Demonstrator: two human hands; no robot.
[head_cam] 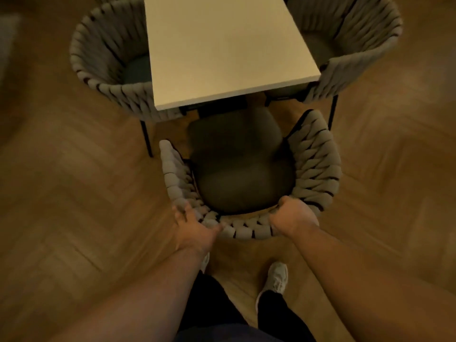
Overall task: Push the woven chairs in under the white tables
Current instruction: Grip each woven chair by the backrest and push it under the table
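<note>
A woven chair (313, 164) with a grey seat cushion stands right in front of me, at the near end of the white table (222, 50). The front of its seat reaches just under the table's edge. My left hand (195, 228) holds the chair's braided back rim at its left. Over the same rim, further right, my right hand (292, 215) is curled. Both hands grip the backrest from behind.
Two more woven chairs flank the table, one on the left (106, 58) and one on the right (355, 38), both tucked partly under it. The floor is herringbone wood. My feet in pale shoes (275, 280) stand just behind the chair.
</note>
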